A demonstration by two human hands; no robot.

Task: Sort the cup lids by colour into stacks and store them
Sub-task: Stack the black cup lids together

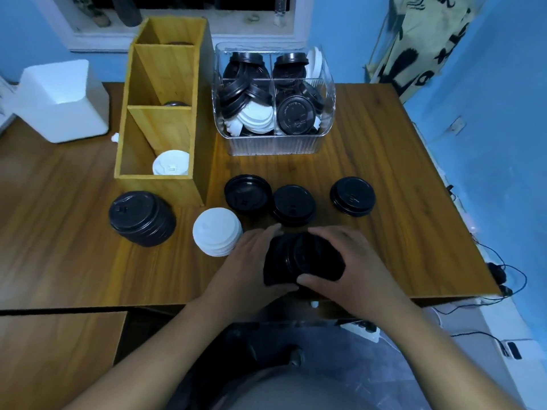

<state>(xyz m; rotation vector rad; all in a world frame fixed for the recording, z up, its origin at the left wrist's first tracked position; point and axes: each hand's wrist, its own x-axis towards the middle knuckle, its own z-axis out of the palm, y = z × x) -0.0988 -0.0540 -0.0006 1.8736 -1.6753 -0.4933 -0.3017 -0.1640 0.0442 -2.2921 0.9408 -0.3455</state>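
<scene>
- Both hands close around a bundle of black lids (303,258) near the front edge of the table (384,161): the left hand (251,261) cups its left side, the right hand (355,261) wraps over its right side, thumb underneath. The bundle is blurred; whether it touches the table I cannot tell.
- The table is brown wood grain; blue walls stand behind and to the right, with a white-framed window ledge (183,37) at the back.
- Just left of the left hand sits a white stack (217,235), almost touching the fingers.
- Further left stands a tall black stack (142,218), leaning slightly.
- Beyond the hands lie three low black stacks in a row: left (248,193), middle (293,205), right (352,196), each apart from the others.
- A wooden rack (161,113) with three compartments stands at back left. The nearest compartment holds white lids (171,163); the middle and far ones each show a dark lid at the bottom edge.
- A clear bin (273,143) with four sections stands behind the row, filled with jumbled black lids and some white ones, unsorted.
- A white box (59,99) sits at far left of the table.
- Patterned cloth (420,39) hangs at upper right; cables (503,276) trail off the table's right corner.
</scene>
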